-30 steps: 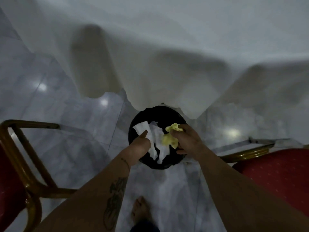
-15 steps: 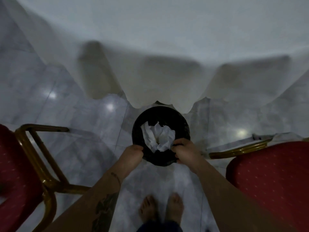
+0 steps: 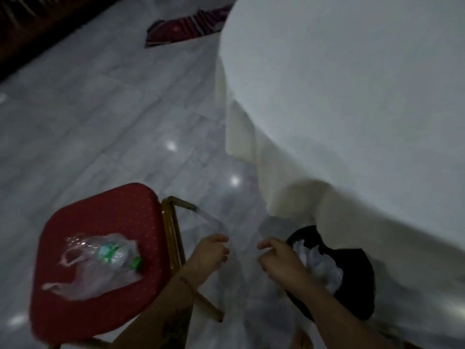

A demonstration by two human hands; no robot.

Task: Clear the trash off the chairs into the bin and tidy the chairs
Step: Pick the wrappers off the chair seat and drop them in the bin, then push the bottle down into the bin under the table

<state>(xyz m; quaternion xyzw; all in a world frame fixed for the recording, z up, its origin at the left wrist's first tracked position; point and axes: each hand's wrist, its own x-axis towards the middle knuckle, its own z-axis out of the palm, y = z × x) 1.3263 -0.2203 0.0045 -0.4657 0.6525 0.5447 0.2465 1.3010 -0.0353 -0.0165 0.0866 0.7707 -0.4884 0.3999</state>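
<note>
Two bare hands hang low in the frame, over grey marble floor (image 3: 105, 117). Notes run from biggest to smallest.

White tablecloth (image 3: 352, 109) fills the upper right and drapes in folds almost to the floor.

Red chair (image 3: 100, 260), lower left: padded seat with a faint dotted pattern on a gold metal frame (image 3: 173, 238). Seat is angled, one corner toward the table.

Black bin (image 3: 357, 278) stands on the floor at the tablecloth's hem, its far side tucked under the drape. Crumpled white paper (image 3: 322, 268) sits inside it, near the top.

Striped dark red cloth (image 3: 186, 26) lies on the floor far off, upper middle.

On the chair seat: a thin clear plastic bag (image 3: 83, 280) spread flat, and on it a clear plastic bottle (image 3: 110, 253) lying on its side, green label, green cap toward the frame.

Left hand (image 3: 211, 255) is just beside the chair's frame, fingers loosely curled, holding nothing.

Right hand (image 3: 279, 260) is at the bin's near rim, fingers half curled, empty; contact with the rim cannot be told because of blur.

The hands are apart, floor showing between them.
</note>
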